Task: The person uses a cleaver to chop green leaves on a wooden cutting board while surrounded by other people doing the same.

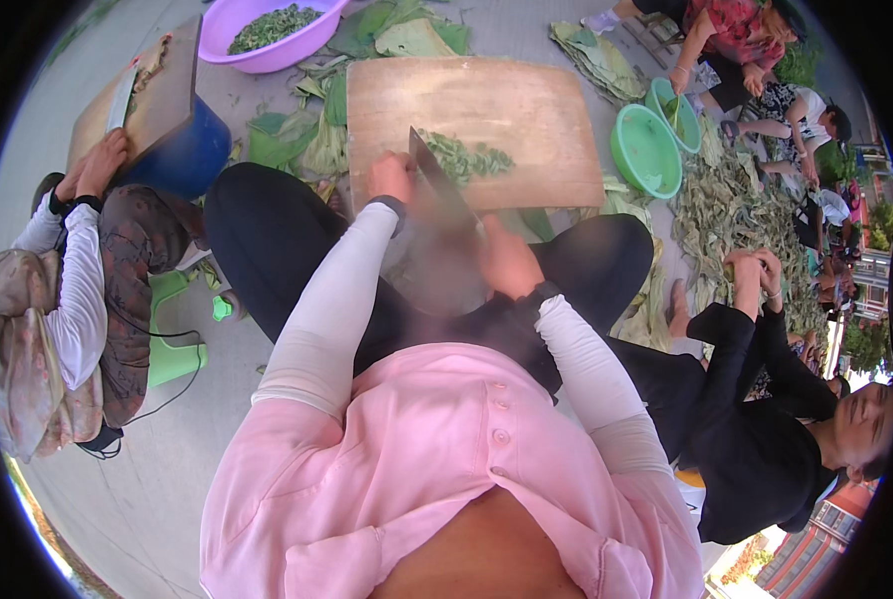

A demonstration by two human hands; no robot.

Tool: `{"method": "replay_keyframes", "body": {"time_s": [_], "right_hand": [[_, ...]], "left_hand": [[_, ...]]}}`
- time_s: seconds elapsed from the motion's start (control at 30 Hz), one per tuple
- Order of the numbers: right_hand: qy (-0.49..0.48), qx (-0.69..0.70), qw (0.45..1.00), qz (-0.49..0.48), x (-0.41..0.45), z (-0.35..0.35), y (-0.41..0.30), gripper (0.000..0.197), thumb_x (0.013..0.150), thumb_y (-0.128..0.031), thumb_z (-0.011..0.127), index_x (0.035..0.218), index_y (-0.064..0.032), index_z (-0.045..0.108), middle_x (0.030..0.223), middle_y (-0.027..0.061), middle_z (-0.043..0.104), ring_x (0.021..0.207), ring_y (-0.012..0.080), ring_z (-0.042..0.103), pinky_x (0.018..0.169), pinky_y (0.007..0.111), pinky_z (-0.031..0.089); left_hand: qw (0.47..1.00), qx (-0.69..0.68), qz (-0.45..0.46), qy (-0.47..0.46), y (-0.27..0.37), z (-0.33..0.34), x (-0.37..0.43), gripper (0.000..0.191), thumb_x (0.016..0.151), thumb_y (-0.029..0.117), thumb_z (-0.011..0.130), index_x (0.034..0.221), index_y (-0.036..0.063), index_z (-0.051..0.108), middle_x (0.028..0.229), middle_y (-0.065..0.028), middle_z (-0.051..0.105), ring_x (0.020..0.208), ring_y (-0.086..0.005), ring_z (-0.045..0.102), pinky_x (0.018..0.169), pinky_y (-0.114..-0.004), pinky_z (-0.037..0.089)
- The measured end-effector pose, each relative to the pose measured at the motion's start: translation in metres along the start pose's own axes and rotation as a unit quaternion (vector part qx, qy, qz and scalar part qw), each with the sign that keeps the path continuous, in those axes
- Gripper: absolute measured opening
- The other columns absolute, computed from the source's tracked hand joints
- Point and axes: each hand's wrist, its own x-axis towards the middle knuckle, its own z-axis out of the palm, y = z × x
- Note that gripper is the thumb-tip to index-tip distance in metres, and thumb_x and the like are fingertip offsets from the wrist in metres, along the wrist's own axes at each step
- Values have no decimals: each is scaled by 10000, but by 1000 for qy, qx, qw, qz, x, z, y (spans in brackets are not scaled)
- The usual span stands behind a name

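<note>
In front of me lies a wooden cutting board (476, 90), with a small pile of chopped green leaves (472, 159) on its middle. My right hand (508, 258) grips the handle of a broad-bladed knife (446, 187), whose blade slants up over the board beside the pile. My left hand (391, 178) is on the board just left of the blade, with its fingers bent in; whether leaves are under them cannot be told. A blurred haze covers part of the area below the board.
A purple basin (281, 56) of cut leaves stands beyond the board. Large leaves (281, 141) lie around it. Two green basins (645, 153) and a leaf heap (716, 195) are at right. A co-worker's hands (102, 161) work at a board on the left; another person sits close at right.
</note>
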Motion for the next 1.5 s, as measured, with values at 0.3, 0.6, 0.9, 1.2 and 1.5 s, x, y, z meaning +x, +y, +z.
{"method": "replay_keyframes", "body": {"time_s": [0.3, 0.6, 0.9, 1.2, 1.5], "right_hand": [[-44, 47, 998, 28, 22, 10, -7, 251, 950, -235, 559, 1039, -13, 482, 870, 275, 664, 833, 473, 631, 722, 572, 473], [39, 29, 999, -16, 38, 39, 16, 288, 948, -266, 554, 1066, -10, 497, 887, 274, 666, 845, 466, 636, 741, 565, 478], [63, 40, 997, 4, 18, 32, 7, 280, 940, -264, 565, 1064, -24, 492, 845, 275, 663, 817, 476, 630, 716, 570, 476], [54, 26, 998, 3, 12, 20, 5, 276, 936, -249, 571, 1072, -25, 484, 828, 273, 661, 796, 483, 626, 697, 573, 473], [48, 35, 998, -3, 2, 5, -6, 261, 943, -240, 568, 1049, -20, 474, 824, 277, 658, 804, 485, 625, 693, 572, 470]], "left_hand": [[999, 17, -37, -30, 2, -4, 0, 121, 765, 107, 666, 832, 156, 754, 969, -131, 672, 912, -362, 651, 811, -459, 521], [996, 38, -47, -63, 4, -6, 1, 138, 783, 167, 721, 913, 155, 767, 999, -138, 687, 956, -347, 660, 857, -437, 518], [998, 34, -22, -54, 3, -8, -3, 170, 804, 108, 666, 894, 197, 780, 1017, -123, 669, 977, -345, 647, 863, -430, 519], [998, 22, -27, -49, 8, -7, -2, 147, 778, 91, 677, 866, 171, 764, 986, -121, 674, 952, -346, 649, 845, -434, 520], [999, 12, -24, -41, 9, -7, -2, 120, 764, 89, 689, 846, 150, 752, 952, -123, 675, 924, -353, 647, 816, -443, 516]]}}
